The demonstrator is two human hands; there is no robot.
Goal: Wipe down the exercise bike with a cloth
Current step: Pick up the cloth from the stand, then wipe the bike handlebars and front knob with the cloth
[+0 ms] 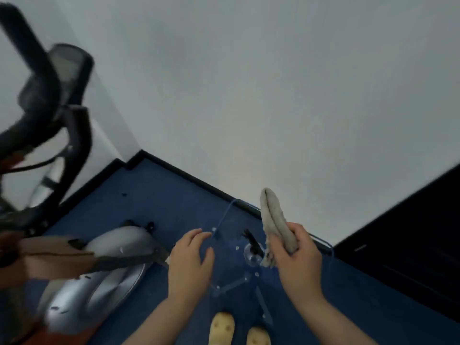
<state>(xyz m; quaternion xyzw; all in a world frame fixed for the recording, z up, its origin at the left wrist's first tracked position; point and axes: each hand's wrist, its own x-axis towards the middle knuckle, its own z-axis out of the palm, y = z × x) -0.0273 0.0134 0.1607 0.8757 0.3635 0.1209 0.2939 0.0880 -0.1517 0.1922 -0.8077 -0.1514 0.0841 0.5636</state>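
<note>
While blurred by camera motion, bike (49, 150) at far left: black handlebars and console up against the white wall (249, 83), silver shroud low on the blue floor (149, 190), a worn brown seat edge jutting across it. Just right of the shroud, left hand (190, 262), palm down, fingers loosely spread, holding nothing, hovering above a clear plastic frame (231, 245) that stands on the floor. Further right, right hand (297, 260) gripping the cloth (273, 220), thumb and fingers wrapped round the folded grey bundle, its free end sticking upward, well apart from the bike. Below, between the forearms, two yellow slippers (221, 328). At far right, a dark panel (410, 232) along the wall.
</note>
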